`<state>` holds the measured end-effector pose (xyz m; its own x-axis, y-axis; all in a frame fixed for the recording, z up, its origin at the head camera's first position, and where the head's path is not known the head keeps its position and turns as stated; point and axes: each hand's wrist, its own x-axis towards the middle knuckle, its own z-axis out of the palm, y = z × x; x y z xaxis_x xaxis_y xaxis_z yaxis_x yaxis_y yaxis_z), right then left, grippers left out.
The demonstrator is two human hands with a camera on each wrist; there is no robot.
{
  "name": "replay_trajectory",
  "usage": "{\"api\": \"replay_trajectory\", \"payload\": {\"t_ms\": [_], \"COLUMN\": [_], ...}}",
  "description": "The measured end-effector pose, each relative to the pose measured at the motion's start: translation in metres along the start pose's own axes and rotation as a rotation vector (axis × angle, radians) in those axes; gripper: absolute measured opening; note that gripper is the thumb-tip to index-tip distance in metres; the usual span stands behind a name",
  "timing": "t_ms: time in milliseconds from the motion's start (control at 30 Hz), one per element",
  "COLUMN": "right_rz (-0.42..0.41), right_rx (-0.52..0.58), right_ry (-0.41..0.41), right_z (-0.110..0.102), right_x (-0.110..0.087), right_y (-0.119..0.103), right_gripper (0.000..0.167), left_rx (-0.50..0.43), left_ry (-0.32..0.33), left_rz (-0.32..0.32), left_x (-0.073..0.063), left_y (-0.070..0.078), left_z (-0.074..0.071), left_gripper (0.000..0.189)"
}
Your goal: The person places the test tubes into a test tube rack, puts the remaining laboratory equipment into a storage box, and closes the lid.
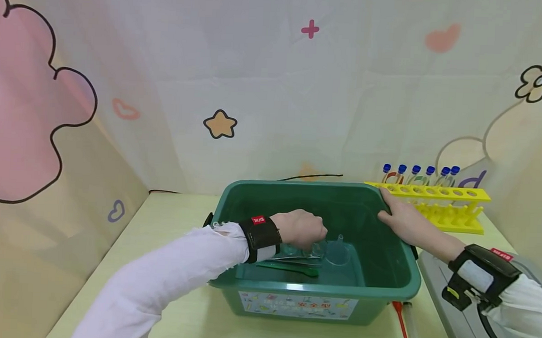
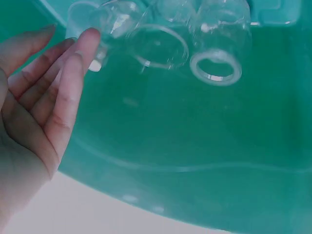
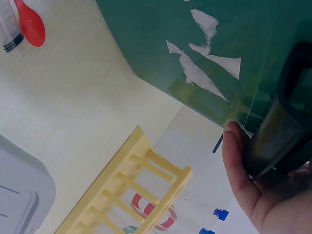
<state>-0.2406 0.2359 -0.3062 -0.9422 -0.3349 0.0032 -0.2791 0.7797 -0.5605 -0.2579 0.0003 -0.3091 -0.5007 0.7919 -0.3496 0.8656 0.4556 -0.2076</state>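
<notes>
A green plastic bin [image 1: 299, 287] stands on the table, with clear glassware and a green spoon [image 1: 294, 268] inside. My left hand [image 1: 301, 228] reaches down into the bin. In the left wrist view its fingers are gently bent, with the tips beside a clear cup [image 2: 80, 19] at the top left; whether they touch it I cannot tell. Near them lie a round clear vessel [image 2: 158, 46] and a clear glass with a thick rim [image 2: 216, 68]. My right hand [image 1: 402, 217] grips the bin's right rim, close to its black handle [image 3: 292, 92].
Behind the bin's right side stands a yellow rack [image 1: 456, 194] holding several blue-capped tubes [image 1: 430, 171]. A red spoon [image 1: 400, 321] and a syringe [image 3: 9, 29] lie at the front right. To the right is a grey case [image 1: 447, 297]. A patterned cloth hangs at the back.
</notes>
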Motion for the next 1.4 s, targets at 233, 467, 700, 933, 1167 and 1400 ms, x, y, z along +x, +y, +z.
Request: {"api": "replay_trajectory", "payload": {"t_ms": [233, 467, 700, 933, 1167, 1400], "right_rz": [-0.001, 0.001, 0.012, 0.030, 0.021, 0.014], "right_rx": [-0.005, -0.011, -0.012, -0.028, -0.040, -0.051], "right_ry": [-0.003, -0.003, -0.008, -0.010, -0.008, -0.010], "right_z": [0.002, 0.004, 0.003, 0.001, 0.001, 0.000], "right_x": [0.001, 0.001, -0.001, -0.001, -0.001, 0.003], "right_y": [0.003, 0.003, 0.004, 0.004, 0.003, 0.001], "right_gripper": [0.062, 0.062, 0.063, 0.063, 0.063, 0.063], "left_rx": [-0.004, -0.064, -0.210, -0.303, -0.383, -0.601], "left_ry": [0.113, 0.199, 0.355, 0.505, 0.538, 0.526], "left_rz": [-0.026, -0.100, -0.207, -0.451, -0.617, -0.638], "left_x": [-0.018, -0.045, -0.087, -0.125, -0.144, -0.142], "left_y": [-0.009, -0.031, -0.064, -0.087, -0.086, -0.080], "left_z": [-0.018, -0.030, -0.027, -0.001, 0.043, 0.066], "left_gripper": [0.009, 0.016, 0.025, 0.009, 0.041, 0.031]}}
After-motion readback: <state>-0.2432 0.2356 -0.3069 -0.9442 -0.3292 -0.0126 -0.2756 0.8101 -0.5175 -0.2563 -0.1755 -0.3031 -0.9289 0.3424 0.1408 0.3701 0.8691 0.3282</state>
